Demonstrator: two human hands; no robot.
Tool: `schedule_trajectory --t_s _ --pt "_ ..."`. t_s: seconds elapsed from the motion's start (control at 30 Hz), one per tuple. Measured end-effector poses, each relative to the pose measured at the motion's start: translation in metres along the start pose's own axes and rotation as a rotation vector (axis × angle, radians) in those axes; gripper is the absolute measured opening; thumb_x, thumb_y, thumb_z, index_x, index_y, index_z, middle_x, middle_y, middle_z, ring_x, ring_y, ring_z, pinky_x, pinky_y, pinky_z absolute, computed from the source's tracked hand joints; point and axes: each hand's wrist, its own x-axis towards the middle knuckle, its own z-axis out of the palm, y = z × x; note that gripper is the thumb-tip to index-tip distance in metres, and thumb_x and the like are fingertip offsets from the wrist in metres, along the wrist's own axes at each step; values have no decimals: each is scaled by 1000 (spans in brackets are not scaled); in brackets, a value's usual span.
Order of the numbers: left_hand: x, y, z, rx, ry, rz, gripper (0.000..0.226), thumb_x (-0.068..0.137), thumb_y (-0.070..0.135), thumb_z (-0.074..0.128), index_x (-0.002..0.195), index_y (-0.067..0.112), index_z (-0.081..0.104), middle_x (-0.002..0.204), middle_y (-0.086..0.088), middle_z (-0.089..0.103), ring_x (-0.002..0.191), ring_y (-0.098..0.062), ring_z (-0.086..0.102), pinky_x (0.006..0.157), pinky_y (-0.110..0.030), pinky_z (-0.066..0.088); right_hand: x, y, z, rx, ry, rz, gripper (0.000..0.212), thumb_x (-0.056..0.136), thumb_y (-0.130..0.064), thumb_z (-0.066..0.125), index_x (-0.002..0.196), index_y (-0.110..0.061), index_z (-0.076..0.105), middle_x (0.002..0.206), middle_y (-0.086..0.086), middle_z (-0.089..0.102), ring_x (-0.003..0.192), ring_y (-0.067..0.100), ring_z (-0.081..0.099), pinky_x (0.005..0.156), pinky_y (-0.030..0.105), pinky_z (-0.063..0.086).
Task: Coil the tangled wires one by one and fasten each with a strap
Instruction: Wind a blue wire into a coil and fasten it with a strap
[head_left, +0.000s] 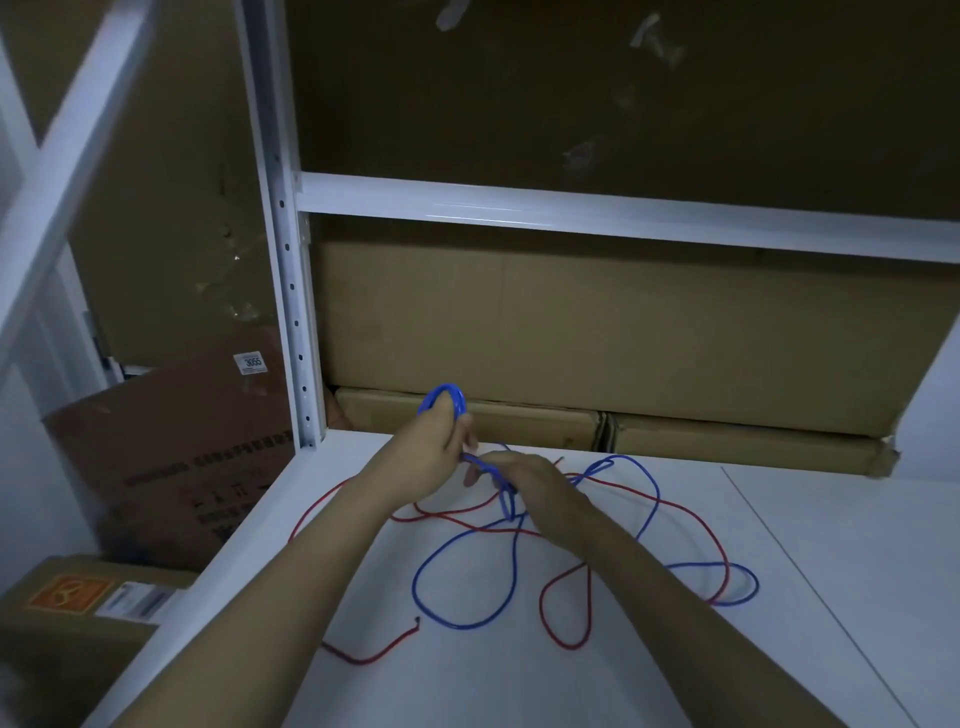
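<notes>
A blue wire (457, 592) and a red wire (566, 613) lie tangled in loose loops on the white shelf surface (519, 686). My left hand (431, 457) grips a small coil of the blue wire (445, 391) whose top loops stick up above the fingers. Just to its right, my right hand (535, 493) holds the same blue wire where it leaves the coil; a short blue loop hangs under its fingers. The red wire's bare end (417, 620) lies near my left forearm. No strap is visible.
A white metal shelf upright (291, 312) and crossbeam (623, 218) frame the space. Flat cardboard boxes (623, 332) stand along the back of the shelf. More cartons (171, 462) sit on the floor at the left, beyond the shelf's left edge.
</notes>
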Motion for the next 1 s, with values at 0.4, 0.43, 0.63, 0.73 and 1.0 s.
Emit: schedule_trajectory --t_s 0.4,0.43,0.63,0.73,1.0 --pt "-1 -1 2 76 -244 94 37 99 40 43 77 12 35 70 1 31 61 -12 29 61 -25 30 -9 6 -46 138 200 73 40 100 -28 46 62 -13 49 48 -14 38 46 -2 38 55 12 33" --pt "-1 -4 0 107 -246 104 38 99 42 44 77 12 36 70 1 31 61 -12 30 61 -27 31 -8 9 -49 104 242 81 41 100 -29 46 61 -15 48 48 -14 38 47 -1 37 55 14 29" --pt "-5 -25 -22 239 -216 56 38 95 42 52 74 15 36 68 0 35 59 -13 31 58 -28 29 -4 30 -78 -165 403 166 41 98 -29 51 58 -22 54 48 -11 44 52 6 39 57 26 32" --pt "-6 -24 -21 328 -136 71 39 96 36 52 68 18 32 63 1 34 56 -13 31 56 -30 26 1 36 -74 -389 380 179 38 98 -32 48 65 -19 59 54 -8 55 57 12 50 55 28 34" --pt "-1 -1 -25 -119 63 118 34 96 20 56 69 2 45 49 12 32 47 -6 31 50 -21 24 14 8 -34 -552 340 -26 57 76 -22 34 129 -33 54 123 -11 47 122 12 31 98 27 14"
